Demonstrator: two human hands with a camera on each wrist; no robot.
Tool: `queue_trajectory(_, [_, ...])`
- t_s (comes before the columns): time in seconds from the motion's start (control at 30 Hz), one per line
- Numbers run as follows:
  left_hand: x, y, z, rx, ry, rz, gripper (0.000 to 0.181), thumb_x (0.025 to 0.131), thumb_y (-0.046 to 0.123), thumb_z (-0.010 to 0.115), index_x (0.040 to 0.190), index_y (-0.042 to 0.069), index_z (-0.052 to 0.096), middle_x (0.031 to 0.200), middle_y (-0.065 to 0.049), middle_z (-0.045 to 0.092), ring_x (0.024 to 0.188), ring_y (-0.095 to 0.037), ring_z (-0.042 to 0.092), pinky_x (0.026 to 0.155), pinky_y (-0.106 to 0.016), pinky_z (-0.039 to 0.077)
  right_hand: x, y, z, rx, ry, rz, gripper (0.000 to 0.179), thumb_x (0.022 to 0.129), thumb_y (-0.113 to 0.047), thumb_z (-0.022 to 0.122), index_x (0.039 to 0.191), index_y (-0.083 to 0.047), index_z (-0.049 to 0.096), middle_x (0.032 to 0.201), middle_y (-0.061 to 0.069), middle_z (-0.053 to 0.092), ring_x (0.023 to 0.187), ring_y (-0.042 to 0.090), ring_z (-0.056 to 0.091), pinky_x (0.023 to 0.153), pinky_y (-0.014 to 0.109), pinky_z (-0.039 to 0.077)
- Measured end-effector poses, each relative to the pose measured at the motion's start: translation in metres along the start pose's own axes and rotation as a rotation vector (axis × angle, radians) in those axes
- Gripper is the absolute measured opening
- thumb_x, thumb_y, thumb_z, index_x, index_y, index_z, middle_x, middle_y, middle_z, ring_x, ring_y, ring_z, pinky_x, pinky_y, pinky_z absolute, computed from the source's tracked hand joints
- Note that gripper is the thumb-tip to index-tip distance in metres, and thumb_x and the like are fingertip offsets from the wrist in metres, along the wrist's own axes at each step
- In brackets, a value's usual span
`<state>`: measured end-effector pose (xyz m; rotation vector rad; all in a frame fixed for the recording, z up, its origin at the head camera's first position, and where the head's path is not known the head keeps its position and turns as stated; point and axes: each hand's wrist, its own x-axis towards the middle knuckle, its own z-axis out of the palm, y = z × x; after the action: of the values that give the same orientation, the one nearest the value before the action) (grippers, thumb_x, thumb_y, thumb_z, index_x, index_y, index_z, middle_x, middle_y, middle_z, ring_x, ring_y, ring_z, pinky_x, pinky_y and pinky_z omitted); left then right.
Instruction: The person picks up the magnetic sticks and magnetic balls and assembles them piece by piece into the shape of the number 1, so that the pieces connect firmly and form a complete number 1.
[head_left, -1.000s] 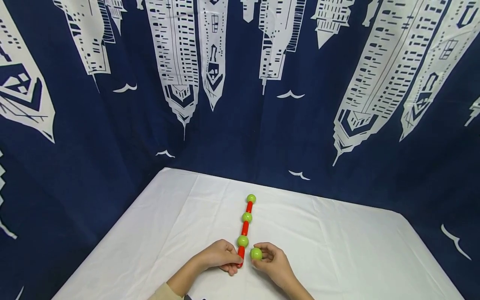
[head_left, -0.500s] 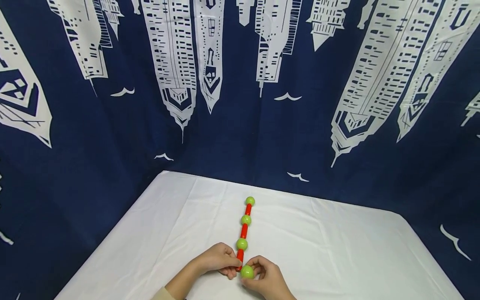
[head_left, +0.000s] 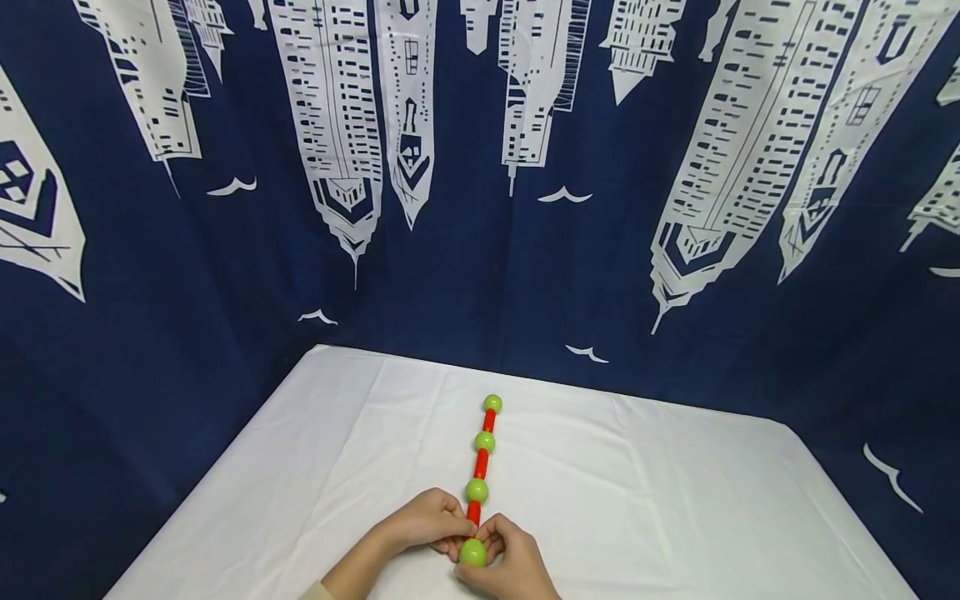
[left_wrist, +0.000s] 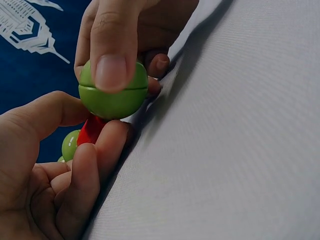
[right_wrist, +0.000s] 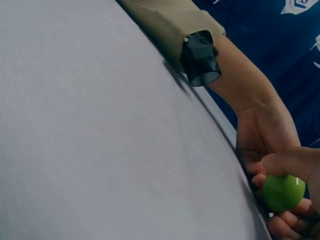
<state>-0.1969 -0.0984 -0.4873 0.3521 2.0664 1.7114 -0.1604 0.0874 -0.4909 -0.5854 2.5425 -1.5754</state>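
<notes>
A straight row of green balls and red rods runs away from me over the white table in the head view. My left hand point(head_left: 427, 521) pinches the nearest red rod point(head_left: 474, 512), whose far end meets a green ball point(head_left: 477, 491). Between the thumb and fingers of my right hand point(head_left: 516, 560) is another green ball point(head_left: 473, 552), at the near end of that rod. In the left wrist view this grooved ball point(left_wrist: 114, 104) sits against the rod point(left_wrist: 90, 131); whether they are joined is hidden by fingers.
Farther along lie two more red rods point(head_left: 482, 464) and two green balls point(head_left: 485, 442). The white tablecloth point(head_left: 637, 500) has soft creases. Behind the table hangs a dark blue cloth point(head_left: 465, 308) with white buildings. A black device point(right_wrist: 201, 60) is strapped at the left sleeve.
My right hand has carried its green ball from the right of the row to the near end of the rod. The left hand has kept its pinch on the rod.
</notes>
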Motion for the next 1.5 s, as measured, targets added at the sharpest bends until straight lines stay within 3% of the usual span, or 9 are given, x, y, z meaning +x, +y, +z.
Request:
queue_trajectory(0.3, [0.003, 0.005, -0.006, 0.052, 0.014, 0.007, 0.017, 0.086, 0.014, 0.070, 0.074, 0.003, 0.064, 0.055, 0.000, 0.061, 0.048, -0.005, 0.056, 0.044, -0.012, 0.042, 0.004, -0.003, 0.006, -0.080, 0.086, -0.036, 0.043, 0.069, -0.027, 0.089, 0.087, -0.011, 0.053, 0.073, -0.009, 0.051, 0.064, 0.002, 0.049, 0.056, 0.019, 0.044])
queue_trajectory(0.77, [0.003, 0.007, 0.002, 0.031, 0.026, 0.012, 0.017, 0.084, 0.014, 0.072, 0.072, 0.003, 0.064, 0.053, 0.002, 0.059, 0.046, -0.004, 0.053, 0.043, -0.012, 0.041, -0.004, -0.002, 0.009, -0.143, 0.140, -0.027, 0.048, 0.067, -0.028, 0.090, 0.080, -0.013, 0.047, 0.069, -0.008, 0.045, 0.061, 0.001, 0.042, 0.053, 0.018, 0.040])
queue_trajectory(0.97, [0.000, 0.010, 0.001, 0.045, 0.021, 0.018, 0.019, 0.084, 0.013, 0.072, 0.070, 0.004, 0.062, 0.051, 0.002, 0.055, 0.042, -0.003, 0.048, 0.041, -0.012, 0.039, -0.004, -0.002, 0.011, -0.148, 0.145, -0.012, 0.049, 0.066, -0.029, 0.090, 0.079, -0.014, 0.046, 0.070, -0.008, 0.044, 0.063, 0.002, 0.042, 0.055, 0.018, 0.040])
queue_trajectory(1.23, [-0.006, 0.002, -0.001, 0.020, 0.013, 0.001, 0.021, 0.085, 0.016, 0.073, 0.072, 0.003, 0.063, 0.052, 0.002, 0.057, 0.042, -0.002, 0.050, 0.041, -0.012, 0.040, -0.006, -0.004, 0.015, -0.094, 0.159, 0.034, 0.052, 0.069, -0.034, 0.088, 0.084, -0.010, 0.045, 0.072, -0.003, 0.045, 0.059, 0.004, 0.042, 0.052, 0.019, 0.040])
queue_trajectory(1.37, [-0.008, 0.000, -0.003, -0.001, 0.003, -0.014, 0.021, 0.085, 0.017, 0.074, 0.075, 0.002, 0.065, 0.054, 0.001, 0.060, 0.044, -0.003, 0.053, 0.042, -0.012, 0.042, -0.007, -0.005, 0.004, -0.079, 0.191, 0.081, 0.047, 0.080, -0.038, 0.080, 0.092, -0.006, 0.048, 0.076, 0.000, 0.049, 0.056, 0.004, 0.044, 0.050, 0.019, 0.040])
queue_trajectory(1.5, [-0.008, 0.000, -0.008, 0.003, -0.006, -0.033, 0.021, 0.087, 0.020, 0.074, 0.078, 0.002, 0.066, 0.056, -0.001, 0.061, 0.046, -0.005, 0.056, 0.043, -0.012, 0.044, -0.009, -0.004, -0.026, -0.069, 0.172, 0.119, 0.036, 0.088, -0.034, 0.073, 0.095, -0.005, 0.053, 0.077, -0.001, 0.053, 0.060, 0.006, 0.047, 0.052, 0.020, 0.042])
